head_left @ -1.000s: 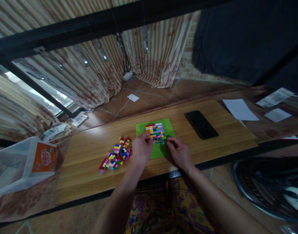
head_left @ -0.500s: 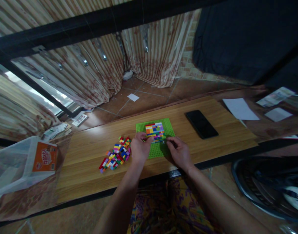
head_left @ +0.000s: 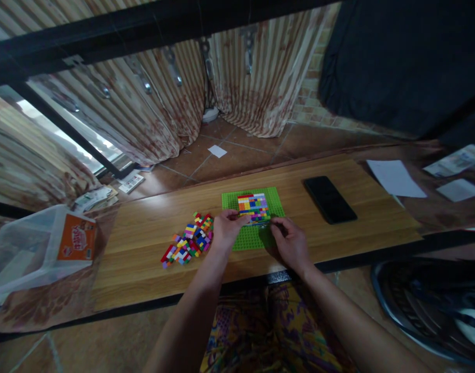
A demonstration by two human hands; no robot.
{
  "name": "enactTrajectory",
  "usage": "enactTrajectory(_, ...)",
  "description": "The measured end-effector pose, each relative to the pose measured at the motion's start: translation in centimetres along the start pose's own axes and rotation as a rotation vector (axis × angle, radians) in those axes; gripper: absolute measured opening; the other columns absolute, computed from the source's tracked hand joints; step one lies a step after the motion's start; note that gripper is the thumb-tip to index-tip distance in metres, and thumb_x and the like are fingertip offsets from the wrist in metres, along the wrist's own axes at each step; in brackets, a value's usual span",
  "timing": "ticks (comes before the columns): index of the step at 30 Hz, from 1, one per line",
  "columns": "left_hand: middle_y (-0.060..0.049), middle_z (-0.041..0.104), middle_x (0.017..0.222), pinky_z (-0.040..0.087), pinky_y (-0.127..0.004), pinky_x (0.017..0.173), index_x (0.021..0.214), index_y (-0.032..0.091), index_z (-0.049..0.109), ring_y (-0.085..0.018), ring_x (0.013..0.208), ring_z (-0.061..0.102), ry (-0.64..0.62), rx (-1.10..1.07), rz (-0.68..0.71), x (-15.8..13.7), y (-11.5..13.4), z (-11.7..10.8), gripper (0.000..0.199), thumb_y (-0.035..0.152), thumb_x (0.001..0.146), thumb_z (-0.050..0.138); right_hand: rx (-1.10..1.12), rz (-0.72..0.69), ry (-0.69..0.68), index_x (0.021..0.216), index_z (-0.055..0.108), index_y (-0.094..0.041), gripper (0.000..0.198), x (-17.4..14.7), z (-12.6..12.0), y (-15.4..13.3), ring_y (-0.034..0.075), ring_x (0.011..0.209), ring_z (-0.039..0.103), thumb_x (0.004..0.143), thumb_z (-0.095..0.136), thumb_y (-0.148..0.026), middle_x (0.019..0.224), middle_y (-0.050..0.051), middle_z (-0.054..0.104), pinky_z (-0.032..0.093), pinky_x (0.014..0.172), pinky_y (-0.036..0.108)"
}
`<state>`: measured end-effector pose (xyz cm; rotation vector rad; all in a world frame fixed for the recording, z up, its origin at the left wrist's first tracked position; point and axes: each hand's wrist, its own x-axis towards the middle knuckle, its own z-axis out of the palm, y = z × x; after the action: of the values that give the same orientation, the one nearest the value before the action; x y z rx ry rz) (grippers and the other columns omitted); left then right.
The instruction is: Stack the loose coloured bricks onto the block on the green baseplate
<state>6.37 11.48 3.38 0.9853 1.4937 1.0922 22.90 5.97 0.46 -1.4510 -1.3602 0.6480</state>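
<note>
A flat block of many-coloured toy bricks sits on a green studded baseplate. My left hand lies over the baseplate's left side, thumb and forefinger pinched together at the block's lower left. A yellow strip shows by those fingertips; whether it is held is unclear. On the other side, my right hand is curled, its fingertips close to the block's lower right corner. Anything in that pinch is too small to make out. A heap of loose toy bricks lies left of my left hand.
A black phone lies on the wooden table, right of the baseplate. At the left stands a clear plastic bin with an orange label. White paper lies beyond the table's right end. Striped curtains hang behind.
The view has shifted slightly, so the table and bricks sit a little further right. My left fingertips have moved slightly over the block, where a yellow strip now shows. My right hand stays about the same.
</note>
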Motion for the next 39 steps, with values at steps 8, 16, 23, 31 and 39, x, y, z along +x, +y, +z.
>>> enactTrajectory(8, 0.003, 0.060, 0.059, 0.038, -0.020, 0.050, 0.072, 0.014, 0.065, -0.009, 0.053, 0.052, 0.001, 0.025, 0.000, 0.5, -0.4, -0.1, 0.033, 0.029, 0.050, 0.085, -0.019, 0.013, -0.003, 0.092, 0.065, -0.020, 0.019, 0.0, 0.0, -0.2, 0.022, 0.083, 0.063, 0.085, 0.052, -0.032, 0.090, 0.007, 0.066, 0.050, 0.076, 0.036)
enactTrajectory(16, 0.003, 0.061, 0.057, 0.040, -0.021, 0.050, 0.069, 0.015, 0.064, -0.010, 0.051, 0.055, 0.005, 0.030, -0.020, 0.4, -0.3, 0.3, 0.030, 0.028, 0.050, 0.084, -0.018, 0.056, -0.023, 0.094, 0.064, -0.021, 0.021, -0.1, 0.0, 0.1, 0.021, 0.078, 0.063, 0.083, 0.053, -0.035, 0.088, 0.006, 0.068, 0.051, 0.074, 0.036)
enactTrajectory(23, 0.002, 0.061, 0.057, 0.040, -0.021, 0.051, 0.068, 0.015, 0.066, -0.011, 0.054, 0.055, 0.012, 0.011, 0.014, -0.5, 0.7, -0.1, 0.026, 0.029, 0.054, 0.082, 0.000, 0.056, -0.031, 0.097, 0.064, -0.019, 0.024, -0.2, 0.1, 0.5, 0.022, 0.083, 0.064, 0.084, 0.054, -0.036, 0.093, 0.008, 0.069, 0.051, 0.079, 0.038)
enactTrajectory(31, 0.002, 0.064, 0.070, 0.046, -0.023, 0.061, 0.080, 0.016, 0.067, -0.011, 0.063, 0.057, 0.004, -0.014, 0.143, -4.6, 0.3, -6.2, 0.020, 0.033, 0.070, 0.068, -0.012, 0.018, -0.008, 0.095, 0.065, -0.019, 0.025, -0.3, 0.2, 0.8, 0.024, 0.084, 0.065, 0.085, 0.054, -0.039, 0.093, 0.010, 0.070, 0.051, 0.079, 0.041)
enactTrajectory(39, -0.002, 0.069, 0.075, 0.049, -0.027, 0.069, 0.080, 0.017, 0.068, -0.016, 0.071, 0.063, 0.123, 0.338, 0.217, -8.2, -3.2, -13.3, 0.011, 0.025, 0.074, 0.063, -0.098, -0.012, 0.000, 0.095, 0.066, -0.018, 0.026, -0.4, 0.0, 0.7, 0.023, 0.080, 0.065, 0.084, 0.055, -0.039, 0.090, 0.010, 0.070, 0.052, 0.076, 0.039)
